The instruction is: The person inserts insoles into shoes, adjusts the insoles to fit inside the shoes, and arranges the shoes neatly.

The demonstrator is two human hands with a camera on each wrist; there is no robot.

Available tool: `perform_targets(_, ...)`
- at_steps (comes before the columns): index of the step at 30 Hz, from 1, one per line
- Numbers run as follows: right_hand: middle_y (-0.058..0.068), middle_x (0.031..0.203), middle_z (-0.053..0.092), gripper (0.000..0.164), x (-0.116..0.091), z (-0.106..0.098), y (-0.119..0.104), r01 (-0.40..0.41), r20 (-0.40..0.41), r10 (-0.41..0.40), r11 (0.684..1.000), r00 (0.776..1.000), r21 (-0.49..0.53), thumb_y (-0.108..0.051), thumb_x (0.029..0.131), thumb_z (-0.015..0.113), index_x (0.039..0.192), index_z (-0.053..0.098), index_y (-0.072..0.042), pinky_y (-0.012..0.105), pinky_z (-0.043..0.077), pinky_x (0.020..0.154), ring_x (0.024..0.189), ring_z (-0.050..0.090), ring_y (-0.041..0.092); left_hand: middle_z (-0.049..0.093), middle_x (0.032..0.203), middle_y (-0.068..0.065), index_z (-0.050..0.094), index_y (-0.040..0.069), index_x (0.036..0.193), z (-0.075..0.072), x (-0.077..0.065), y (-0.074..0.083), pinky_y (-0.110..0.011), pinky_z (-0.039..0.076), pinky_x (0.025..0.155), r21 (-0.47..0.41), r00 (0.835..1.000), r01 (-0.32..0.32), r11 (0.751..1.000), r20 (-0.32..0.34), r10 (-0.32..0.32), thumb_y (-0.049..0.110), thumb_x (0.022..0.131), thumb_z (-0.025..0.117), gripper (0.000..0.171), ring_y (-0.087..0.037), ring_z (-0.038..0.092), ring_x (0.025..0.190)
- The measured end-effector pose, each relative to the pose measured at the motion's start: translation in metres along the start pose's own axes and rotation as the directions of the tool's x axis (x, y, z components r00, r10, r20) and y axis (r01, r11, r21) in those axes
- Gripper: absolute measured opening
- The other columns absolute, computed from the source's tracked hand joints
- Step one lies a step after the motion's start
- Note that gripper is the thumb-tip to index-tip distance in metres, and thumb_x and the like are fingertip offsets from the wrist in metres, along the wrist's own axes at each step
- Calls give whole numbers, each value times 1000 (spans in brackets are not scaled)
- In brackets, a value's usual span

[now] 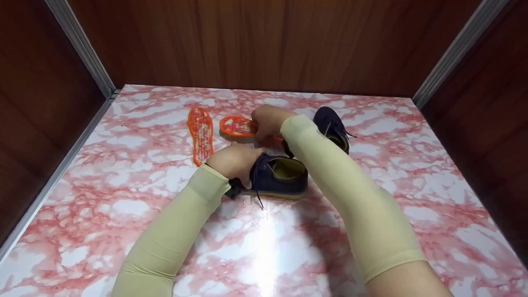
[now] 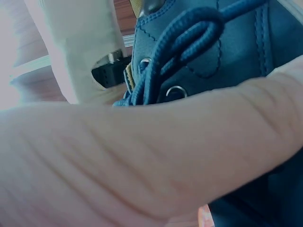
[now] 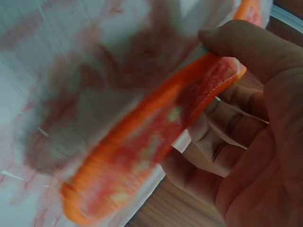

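My left hand (image 1: 235, 160) grips the toe end of a navy lace-up shoe (image 1: 276, 185), whose opening faces up and to the right. In the left wrist view a thumb lies across the shoe's upper, beside the looped blue lace (image 2: 189, 35) and metal eyelets. Just beyond that shoe, my right hand (image 1: 270, 119) holds an orange-rimmed insole (image 1: 237, 127) by its middle. The right wrist view shows the thumb on one side of this insole (image 3: 142, 146) and fingers on the other, with the insole bent slightly.
A matching orange insole (image 1: 201, 134) lies lengthwise on the red-and-white marbled table (image 1: 132, 206), left of the hands. The other navy shoe (image 1: 328, 119) stands behind the right forearm. Dark wood panels (image 1: 255, 45) enclose the table at the back and sides.
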State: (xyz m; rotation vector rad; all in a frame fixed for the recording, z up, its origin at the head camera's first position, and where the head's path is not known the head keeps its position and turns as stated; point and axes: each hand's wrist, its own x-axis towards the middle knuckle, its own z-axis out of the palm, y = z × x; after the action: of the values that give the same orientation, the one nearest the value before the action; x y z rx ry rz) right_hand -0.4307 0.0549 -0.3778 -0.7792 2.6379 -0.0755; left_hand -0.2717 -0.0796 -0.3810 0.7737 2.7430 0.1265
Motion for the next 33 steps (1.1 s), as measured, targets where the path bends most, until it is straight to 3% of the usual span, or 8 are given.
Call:
perform_targets(6,6,123,72,49,-21,-15,1,49,-108,-38,993,993,105,-39,95,80,133,69,-10,45,53,107,107,61,26,73,139,-17,57,14,154,6,-3,-2,-55,58,107,-20,1000,-8,1000,-9,7,18,74,101,91,-39,70,127)
perform_targets(12,5,132,71,59,-46,-28,9,75,-154,-53,986,987,146,-45,93,80,142,68,-13,46,51,116,115,61,24,69,146,-18,55,15,157,7,-3,-4,-57,56,109,-30,1000,23,999,9,-23,21,76,101,94,-41,64,135)
perform_targets(17,6,139,70,64,-64,-32,18,88,-173,-63,987,983,137,-46,93,80,146,67,-12,47,49,119,120,61,23,70,146,-18,56,15,156,4,-3,-4,-57,55,109,-11,1000,24,1000,5,-24,22,76,101,92,-42,64,134)
perform_targets(24,8,130,73,60,-80,-36,25,132,-181,-118,989,976,67,-44,92,80,140,70,-10,49,53,114,111,62,25,70,146,-17,56,13,155,2,0,-3,-59,54,110,34,1000,0,999,-23,1,24,74,102,93,-45,65,132)
perform_targets(33,6,130,74,60,-99,-28,32,129,-181,-117,990,976,54,-44,92,81,141,70,-12,49,54,113,113,65,25,75,135,-16,62,11,145,0,-1,0,-54,58,106,20,999,-28,999,-42,29,20,73,102,83,-38,71,124)
